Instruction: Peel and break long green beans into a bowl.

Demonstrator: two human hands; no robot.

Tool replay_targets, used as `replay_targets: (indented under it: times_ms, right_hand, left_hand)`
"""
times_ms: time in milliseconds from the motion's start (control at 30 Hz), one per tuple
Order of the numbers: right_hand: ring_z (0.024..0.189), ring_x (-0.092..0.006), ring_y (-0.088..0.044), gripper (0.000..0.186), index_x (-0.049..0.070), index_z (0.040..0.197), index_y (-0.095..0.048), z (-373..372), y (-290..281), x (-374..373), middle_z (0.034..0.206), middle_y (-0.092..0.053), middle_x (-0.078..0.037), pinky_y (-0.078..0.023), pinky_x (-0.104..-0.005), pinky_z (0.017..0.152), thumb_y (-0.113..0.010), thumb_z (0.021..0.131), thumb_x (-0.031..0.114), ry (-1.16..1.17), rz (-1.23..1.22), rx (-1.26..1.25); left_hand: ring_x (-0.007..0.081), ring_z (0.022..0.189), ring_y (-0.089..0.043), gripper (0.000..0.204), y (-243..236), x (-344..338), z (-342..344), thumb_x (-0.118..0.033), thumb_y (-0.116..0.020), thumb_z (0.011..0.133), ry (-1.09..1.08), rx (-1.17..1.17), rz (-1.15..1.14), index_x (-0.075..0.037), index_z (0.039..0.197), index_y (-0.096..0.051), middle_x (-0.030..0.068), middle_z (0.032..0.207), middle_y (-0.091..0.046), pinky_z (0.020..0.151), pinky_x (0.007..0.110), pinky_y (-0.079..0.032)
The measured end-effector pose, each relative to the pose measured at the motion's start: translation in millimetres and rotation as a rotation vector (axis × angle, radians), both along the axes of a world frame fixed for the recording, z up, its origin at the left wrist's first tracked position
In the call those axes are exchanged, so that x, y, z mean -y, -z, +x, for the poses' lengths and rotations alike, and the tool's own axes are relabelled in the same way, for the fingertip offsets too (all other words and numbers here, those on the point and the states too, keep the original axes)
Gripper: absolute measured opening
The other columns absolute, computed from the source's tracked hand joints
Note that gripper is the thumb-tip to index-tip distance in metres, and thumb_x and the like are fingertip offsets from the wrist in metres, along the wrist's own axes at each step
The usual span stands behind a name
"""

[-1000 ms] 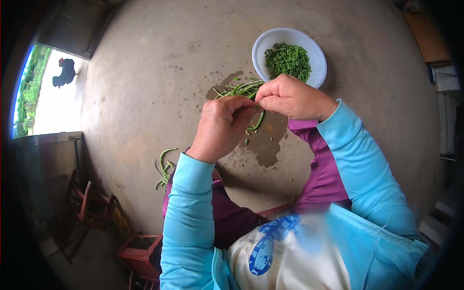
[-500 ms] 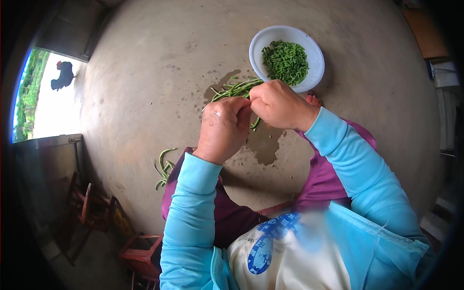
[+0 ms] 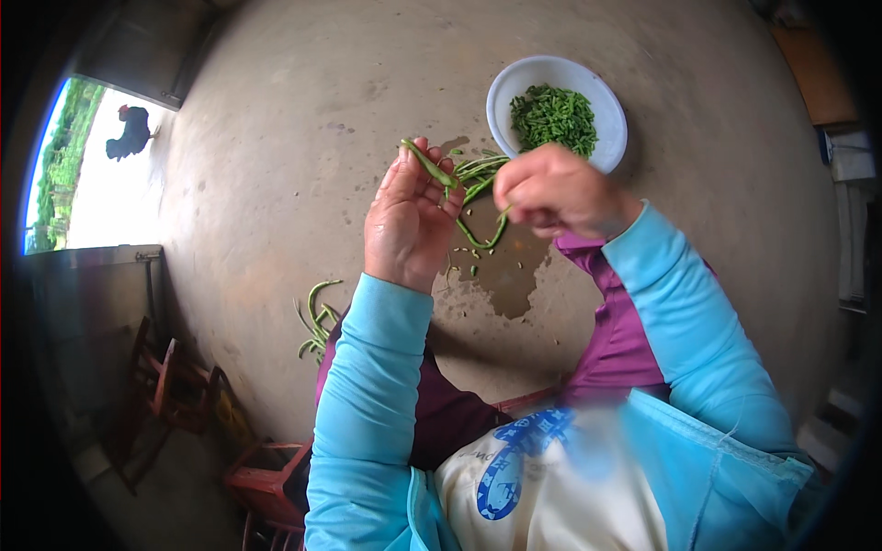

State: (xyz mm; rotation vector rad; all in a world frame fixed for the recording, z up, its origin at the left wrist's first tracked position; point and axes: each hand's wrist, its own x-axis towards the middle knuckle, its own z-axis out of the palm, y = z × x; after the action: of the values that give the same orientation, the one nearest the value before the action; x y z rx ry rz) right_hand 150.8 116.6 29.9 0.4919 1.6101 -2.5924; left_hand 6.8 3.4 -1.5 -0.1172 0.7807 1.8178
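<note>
My left hand (image 3: 409, 216) is raised palm up, thumb and fingers closed on a green long bean (image 3: 429, 166), which lies slantwise across the fingertips. Just to its right, my right hand (image 3: 560, 191) is pinched and partly blurred; whatever its fingers hold is hidden. A curved long bean (image 3: 484, 246) runs up to the right fingertips, and I cannot tell whether they grip it. Behind and between the hands lies a bunch of long beans (image 3: 480, 168) on the floor. Short cut bean pieces (image 3: 556, 119) fill part of the white basin (image 3: 614, 124) beyond my right hand.
More long beans (image 3: 317, 321) lie on the floor beside my left knee. A wet patch (image 3: 510, 285) with small scraps spreads between my legs. Red wooden stools (image 3: 266, 477) stand at lower left. A black chicken (image 3: 130, 133) is outside the doorway at far left.
My hands were together over the bean bunch; now they are apart, the left turned palm up with a bean showing. The right has shifted slightly rightward. The view has tilted a little.
</note>
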Motion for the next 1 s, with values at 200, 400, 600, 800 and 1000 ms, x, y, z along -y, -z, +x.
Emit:
replay_targets:
  times_ms: [200, 400, 600, 800, 1000]
  right_hand:
    - [0.042, -0.0059, -0.034, 0.011, -0.001, 0.085, -0.054, 26.9, -0.5, -54.8, 0.058, -0.044, 0.001, -0.031, -0.0197, 0.038, -0.053, 0.08, 0.01, 0.523, -0.095, -0.104]
    - [0.043, -0.0067, -0.035, 0.009, 0.005, 0.074, -0.048, 42.2, 30.1, -102.0, 0.057, -0.042, 0.001, -0.029, -0.0192, 0.038, -0.056, 0.078, 0.007, 0.834, -0.33, 0.009]
    - [0.046, -0.0085, -0.032, 0.013, 0.003, 0.081, -0.049, 51.2, 21.1, -105.2, 0.059, -0.037, 0.0, -0.027, -0.0206, 0.04, -0.048, 0.085, 0.014, 0.803, -0.301, -0.014]
    - [0.051, -0.0099, -0.032, 0.015, -0.002, 0.086, -0.049, 38.2, 27.2, -103.6, 0.063, -0.037, -0.002, -0.028, -0.0211, 0.044, -0.043, 0.087, 0.012, 0.729, -0.296, -0.021]
    - [0.05, -0.0094, -0.034, 0.01, -0.001, 0.084, -0.049, 20.5, 36.2, -99.7, 0.063, -0.038, -0.001, -0.029, -0.0209, 0.043, -0.047, 0.086, 0.009, 0.75, -0.268, 0.068]
  left_hand:
    - [0.0144, 0.078, -0.054, 0.018, -19.8, 13.4, -20.4, -0.018, -0.049, 0.087, 0.064, -0.017, 0.215, -0.005, 0.099, -0.051, 0.0029, 0.083, -0.056, 0.073, 0.027, -0.044]
    - [0.0124, 0.07, -0.054, 0.011, -5.1, 101.2, -108.3, -0.019, -0.053, 0.085, -0.275, -0.306, 0.017, -0.008, 0.083, -0.055, 0.0016, 0.076, -0.057, 0.066, 0.028, -0.046]
    - [0.0171, 0.072, -0.052, 0.013, 163.2, 259.4, -132.7, -0.021, -0.049, 0.086, -0.445, -0.129, -0.788, -0.009, 0.083, -0.05, 0.0034, 0.08, -0.055, 0.068, 0.032, -0.045]
    - [0.0223, 0.098, -0.048, 0.024, 240.0, 355.0, -118.0, -0.023, -0.046, 0.088, -0.405, 0.023, -1.185, -0.009, 0.108, -0.048, 0.0069, 0.099, -0.053, 0.088, 0.044, -0.036]
    - [0.0217, 0.086, -0.05, 0.017, 247.2, 379.9, -156.9, -0.016, -0.046, 0.085, -0.453, 0.03, -1.188, -0.004, 0.098, -0.049, 0.0101, 0.093, -0.052, 0.077, 0.041, -0.041]
